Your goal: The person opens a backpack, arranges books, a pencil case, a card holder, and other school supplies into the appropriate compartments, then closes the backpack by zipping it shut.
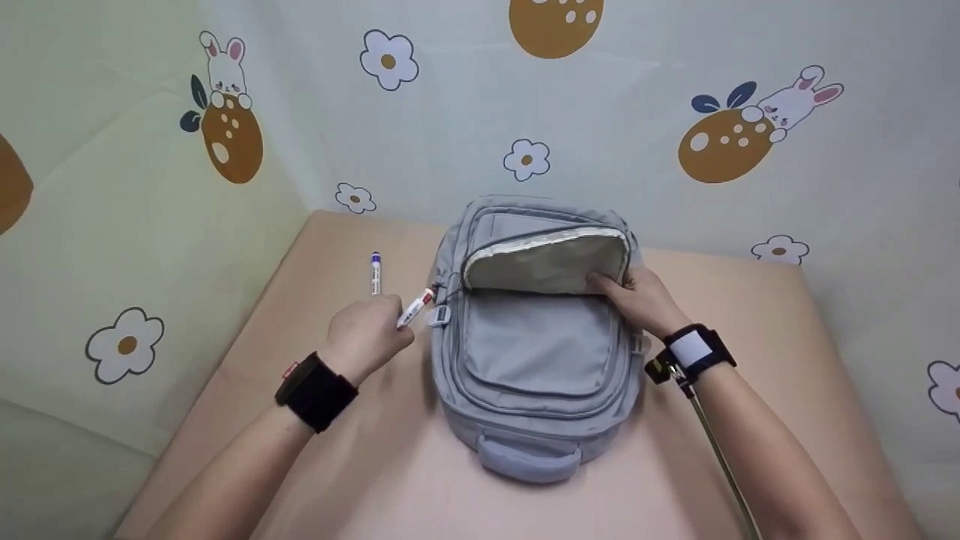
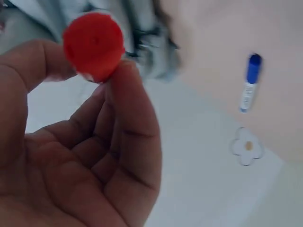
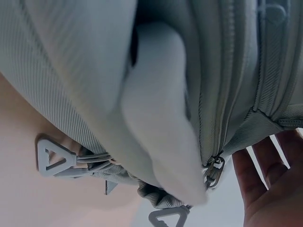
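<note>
Left hand (image 1: 367, 334) pinches red marker (image 1: 415, 308) loosely at fingertips; may drop short of backpack (image 1: 536, 337). Right hand (image 1: 637, 300) fingers curled on pocket edge; slip would close opening.

A pale peach bench (image 1: 750, 315) carries everything, its far edge and left side running up against walls hung with cloth printed in flowers and rabbits. A grey backpack (image 1: 536, 360) lies flat on the middle of it, carry handle toward the near edge and its top pocket gaping open toward the far wall. To the left of the backpack, well apart from it, a blue-capped marker (image 1: 376, 272) lies on the bare surface, blue cap pointing toward the far wall.
</note>
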`<state>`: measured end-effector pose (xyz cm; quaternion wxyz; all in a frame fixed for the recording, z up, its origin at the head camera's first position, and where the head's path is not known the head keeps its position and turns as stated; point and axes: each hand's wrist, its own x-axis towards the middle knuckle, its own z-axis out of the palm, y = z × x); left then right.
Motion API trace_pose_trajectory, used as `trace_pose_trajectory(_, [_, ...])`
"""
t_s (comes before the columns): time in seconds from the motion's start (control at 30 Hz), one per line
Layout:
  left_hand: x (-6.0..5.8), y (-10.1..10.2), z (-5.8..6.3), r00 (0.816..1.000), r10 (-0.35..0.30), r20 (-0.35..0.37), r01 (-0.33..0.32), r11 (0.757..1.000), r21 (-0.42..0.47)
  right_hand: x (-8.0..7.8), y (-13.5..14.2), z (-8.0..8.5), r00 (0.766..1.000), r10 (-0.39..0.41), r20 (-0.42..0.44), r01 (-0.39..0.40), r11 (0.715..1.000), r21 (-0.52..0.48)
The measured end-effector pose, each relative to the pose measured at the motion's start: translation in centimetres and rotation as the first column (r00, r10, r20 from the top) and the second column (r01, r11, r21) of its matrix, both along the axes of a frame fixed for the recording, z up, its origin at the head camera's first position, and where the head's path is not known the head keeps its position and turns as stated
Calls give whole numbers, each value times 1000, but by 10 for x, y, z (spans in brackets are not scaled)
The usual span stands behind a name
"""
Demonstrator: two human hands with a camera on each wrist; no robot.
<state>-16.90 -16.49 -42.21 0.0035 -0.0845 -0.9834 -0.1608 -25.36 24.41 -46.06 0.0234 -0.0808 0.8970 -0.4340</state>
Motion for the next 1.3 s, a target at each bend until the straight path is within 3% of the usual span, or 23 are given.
trace_pose_trajectory(0.13, [20, 25, 7, 993, -110, -32, 110, 994, 11, 1, 0, 1, 1000, -4, -1, 4, 1000, -3])
trace_pose_trajectory(0.27, [27, 61, 9, 970, -238, -57, 239, 971, 24, 3, -2, 1, 1000, -21, -21, 21, 1000, 4])
trace_pose_trajectory(0.4, [22, 101, 6, 931, -339, -137, 335, 941, -50, 4, -3, 1, 997, -30, -78, 34, 998, 52])
trace_pose_trajectory(0.53, [9, 137, 0, 890, -410, -199, 383, 910, -161, 5, -6, 2, 990, -39, -137, 54, 993, 106])
trace_pose_trajectory(0.7, [-10, 173, -5, 883, -433, -182, 384, 888, -251, 6, -9, 8, 985, -64, -161, 86, 988, 132])
trace_pose_trajectory(0.9, [-23, 203, -10, 871, -426, -243, 360, 892, -274, 9, -10, 17, 982, -87, -168, 112, 982, 151])
trace_pose_trajectory(1.0, [-27, 215, -16, 860, -424, -282, 337, 889, -309, 10, -10, 20, 981, -84, -174, 111, 982, 155])
trace_pose_trajectory(1.17, [-34, 229, -25, 865, -390, -317, 275, 895, -351, 10, -12, 23, 980, -66, -188, 99, 980, 172])
trace_pose_trajectory(1.3, [-42, 235, -30, 857, -377, -351, 249, 900, -359, 9, -13, 24, 980, -72, -188, 105, 980, 171])
